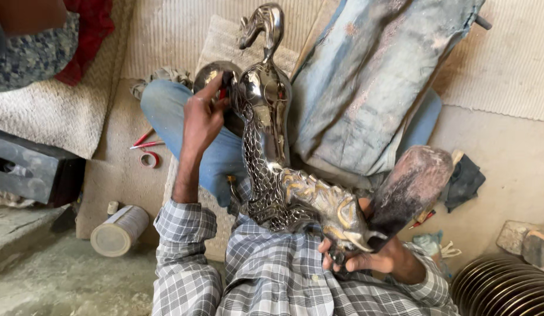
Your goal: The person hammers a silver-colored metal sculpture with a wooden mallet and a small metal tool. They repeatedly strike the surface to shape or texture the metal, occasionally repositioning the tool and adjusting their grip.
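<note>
Both hands are on the metal bird figure [272, 146] lying across the lap — left hand [203, 117] pinching a small tool against its polished body, right hand [365, 254] gripping its duller tail — apparently unfinished.

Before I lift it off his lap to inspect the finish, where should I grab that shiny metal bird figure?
Probably by the metal bird figure's smooth body below the curved neck, coming from the right side; the left hand works its left flank, and the right hand holds the ridged tail end.
</note>
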